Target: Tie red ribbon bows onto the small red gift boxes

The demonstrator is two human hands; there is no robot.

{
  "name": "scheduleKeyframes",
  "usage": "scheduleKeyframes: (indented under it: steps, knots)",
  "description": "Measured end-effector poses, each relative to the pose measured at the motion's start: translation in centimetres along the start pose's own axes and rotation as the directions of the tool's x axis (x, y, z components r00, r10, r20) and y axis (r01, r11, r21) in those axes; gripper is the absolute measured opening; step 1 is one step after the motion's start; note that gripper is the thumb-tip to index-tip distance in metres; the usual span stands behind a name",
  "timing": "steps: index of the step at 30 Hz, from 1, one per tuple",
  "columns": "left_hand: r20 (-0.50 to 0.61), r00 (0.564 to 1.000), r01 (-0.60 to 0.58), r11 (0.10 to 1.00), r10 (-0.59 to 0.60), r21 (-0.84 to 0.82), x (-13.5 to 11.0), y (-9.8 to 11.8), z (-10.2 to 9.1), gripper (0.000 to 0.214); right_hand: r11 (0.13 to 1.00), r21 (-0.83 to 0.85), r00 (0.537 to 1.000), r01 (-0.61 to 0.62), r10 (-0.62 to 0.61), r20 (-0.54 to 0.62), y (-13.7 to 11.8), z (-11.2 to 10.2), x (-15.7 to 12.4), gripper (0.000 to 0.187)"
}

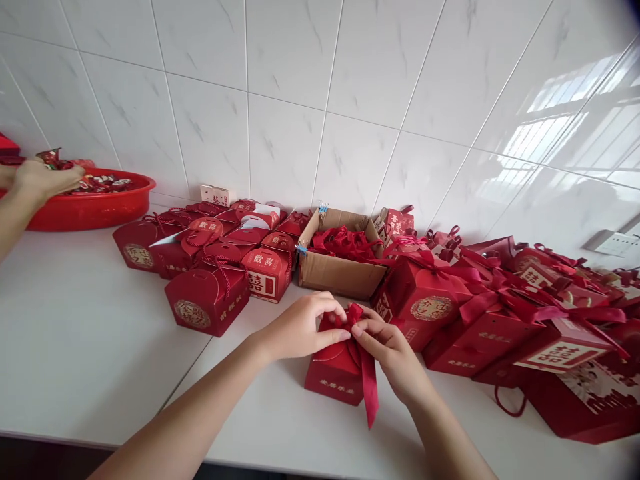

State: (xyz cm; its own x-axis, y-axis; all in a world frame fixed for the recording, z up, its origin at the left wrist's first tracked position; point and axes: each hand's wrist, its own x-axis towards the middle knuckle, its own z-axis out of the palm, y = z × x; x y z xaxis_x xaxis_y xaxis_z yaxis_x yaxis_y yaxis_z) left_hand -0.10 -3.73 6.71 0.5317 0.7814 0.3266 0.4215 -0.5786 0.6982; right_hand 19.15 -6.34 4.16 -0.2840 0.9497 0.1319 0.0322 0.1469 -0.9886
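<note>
A small red gift box point(334, 373) with gold lettering stands upright on the white table in front of me. A red satin ribbon point(369, 387) is looped at its top, with one tail hanging down the right side. My left hand point(313, 327) is curled over the lid, its thumb and fingertips closed at the left of the ribbon's loop. From the other side, my right hand point(390, 343) pinches the ribbon at the loop between thumb and fingers. Part of the box top and the knot area is hidden behind my fingers.
Behind, an open cardboard box point(340, 272) holds red ribbons. Red boxes with cord handles point(207, 300) crowd the left, ribboned boxes point(435, 300) the right. Another person's hand point(47, 179) is over a red basin point(100, 210) of wrapped sweets. A tiled wall point(285, 133) rises behind.
</note>
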Motion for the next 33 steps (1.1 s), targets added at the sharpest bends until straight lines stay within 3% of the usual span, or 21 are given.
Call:
scheduleKeyframes:
  steps: [16, 23, 29, 33]
  knots:
    - [0.032, 0.999, -0.033, 0.997, 0.035, -0.063, -0.02, 0.07, -0.41, 0.007, 0.999, -0.04, 1.0, -0.026, 0.027, 0.013, -0.12, -0.24, -0.14, 0.023]
    - [0.055, 0.996, 0.079, 0.969, -0.068, -0.233, 0.12, 0.56, -0.7, 0.018, 0.999, -0.042, 1.0, -0.018, 0.018, -0.003, -0.06, -0.24, -0.15, 0.025]
    - [-0.02, 0.999, 0.044, 0.999, -0.044, -0.021, 0.15, 0.2, -0.42, 0.025, 0.998, -0.061, 1.0, -0.004, 0.004, -0.004, -0.03, -0.09, -0.17, 0.025]
    - [0.004, 1.0, 0.023, 0.997, -0.023, -0.075, 0.25, 0.11, -0.29, 0.019, 0.991, -0.131, 0.999, 0.041, -0.042, -0.009, -0.22, -0.36, -0.24, 0.026]
